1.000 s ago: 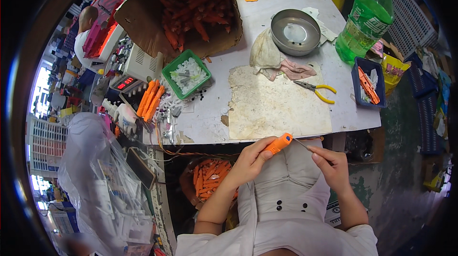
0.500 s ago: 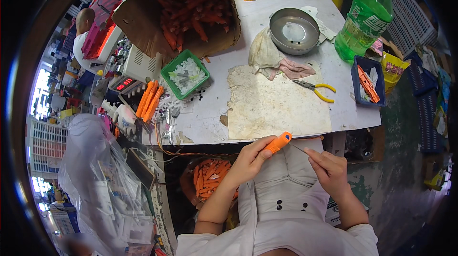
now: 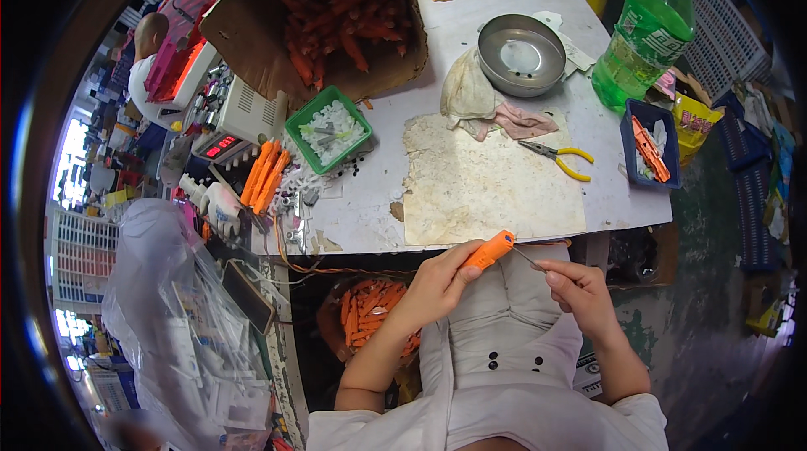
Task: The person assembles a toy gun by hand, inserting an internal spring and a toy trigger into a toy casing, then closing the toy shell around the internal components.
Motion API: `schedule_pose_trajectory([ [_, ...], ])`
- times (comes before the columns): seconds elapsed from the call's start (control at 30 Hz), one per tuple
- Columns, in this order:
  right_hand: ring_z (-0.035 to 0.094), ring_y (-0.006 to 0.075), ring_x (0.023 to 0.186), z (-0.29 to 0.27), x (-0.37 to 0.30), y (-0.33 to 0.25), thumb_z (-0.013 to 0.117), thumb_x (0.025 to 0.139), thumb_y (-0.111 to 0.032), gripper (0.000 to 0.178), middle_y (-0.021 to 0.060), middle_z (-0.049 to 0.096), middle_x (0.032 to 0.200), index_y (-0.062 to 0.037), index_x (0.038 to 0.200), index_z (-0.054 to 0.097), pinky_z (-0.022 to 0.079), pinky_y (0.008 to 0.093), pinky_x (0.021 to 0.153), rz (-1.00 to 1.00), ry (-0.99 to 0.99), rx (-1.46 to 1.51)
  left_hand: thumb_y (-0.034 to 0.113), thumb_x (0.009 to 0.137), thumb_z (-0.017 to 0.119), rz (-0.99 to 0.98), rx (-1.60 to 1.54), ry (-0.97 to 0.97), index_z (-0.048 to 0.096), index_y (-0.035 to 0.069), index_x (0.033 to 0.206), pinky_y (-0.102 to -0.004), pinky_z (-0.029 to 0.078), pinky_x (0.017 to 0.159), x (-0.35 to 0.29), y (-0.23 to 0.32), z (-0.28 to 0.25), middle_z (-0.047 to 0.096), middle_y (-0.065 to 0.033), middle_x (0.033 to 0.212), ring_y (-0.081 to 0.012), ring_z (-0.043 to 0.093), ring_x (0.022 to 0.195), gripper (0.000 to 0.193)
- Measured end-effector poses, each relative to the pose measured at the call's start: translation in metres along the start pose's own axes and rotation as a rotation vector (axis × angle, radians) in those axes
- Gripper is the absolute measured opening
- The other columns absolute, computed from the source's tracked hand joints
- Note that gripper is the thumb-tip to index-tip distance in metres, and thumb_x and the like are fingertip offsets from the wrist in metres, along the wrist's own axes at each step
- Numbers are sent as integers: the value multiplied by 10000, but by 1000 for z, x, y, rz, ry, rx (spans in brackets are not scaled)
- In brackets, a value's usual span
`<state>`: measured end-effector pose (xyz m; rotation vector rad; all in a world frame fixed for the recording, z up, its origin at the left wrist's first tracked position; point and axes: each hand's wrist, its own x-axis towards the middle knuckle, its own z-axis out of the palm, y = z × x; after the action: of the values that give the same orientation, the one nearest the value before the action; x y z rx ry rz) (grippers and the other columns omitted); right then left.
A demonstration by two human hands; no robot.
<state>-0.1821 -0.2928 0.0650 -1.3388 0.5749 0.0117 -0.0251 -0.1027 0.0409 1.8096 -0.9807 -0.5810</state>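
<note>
1. From where I stand, the person's two hands are apart, in front of the near edge of the worktop (image 3: 370,220) and above the lap.
2. The left hand (image 3: 443,281) is wrapped round an orange piece (image 3: 490,250), its free end poking out, tilted up to the right.
3. The right hand (image 3: 580,290) pinches a thin metal tool (image 3: 528,259), which points at that free end; I can't tell whether the two touch.
4. Just beyond them, a stained sheet (image 3: 487,195) lies on the worktop, with yellow-handled pliers (image 3: 575,163) across its right side.
5. Behind the pliers I see a crumpled cloth (image 3: 464,98) beside a metal bowl (image 3: 496,49).
6. Over to the left, a green tray (image 3: 344,160) holds small white parts, near a cardboard box (image 3: 239,43) full of orange pieces.
7. On the right, a green bottle (image 3: 643,39) stands upright behind a blue tray (image 3: 652,183).
</note>
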Motion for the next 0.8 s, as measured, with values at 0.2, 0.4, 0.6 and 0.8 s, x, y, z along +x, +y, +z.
schedule_pose_trajectory([
  [0.2,602,229,630,8,-2,-14,589,891,-102,233,125,657,824,-49,1110,648,477,282,601,-466,54,-744,172,954,530,-289,-693,-69,424,12,1310,-263,496,747,2,-9,8,625,-101,1048,-133,614,834,405],
  [0.4,669,245,754,8,0,-15,583,896,-109,224,164,674,882,-43,1100,650,506,291,653,-422,-18,-595,106,939,549,-264,-871,-120,341,12,1378,-269,505,796,4,-2,11,615,-114,1114,-140,624,879,495],
  [0.6,493,71,585,-1,1,-22,553,923,-152,230,39,590,658,-28,1086,658,411,229,553,-173,-86,-498,73,924,564,-289,-857,-135,321,-2,1406,-276,504,830,3,0,10,610,-132,1146,-148,624,931,545],
  [0.8,453,54,572,-1,2,-22,548,930,-172,239,2,524,621,-23,1080,661,375,221,524,-165,-113,-461,57,899,595,-326,-821,-127,362,-1,1398,-276,506,832,3,4,10,617,-136,1144,-157,627,943,553],
])
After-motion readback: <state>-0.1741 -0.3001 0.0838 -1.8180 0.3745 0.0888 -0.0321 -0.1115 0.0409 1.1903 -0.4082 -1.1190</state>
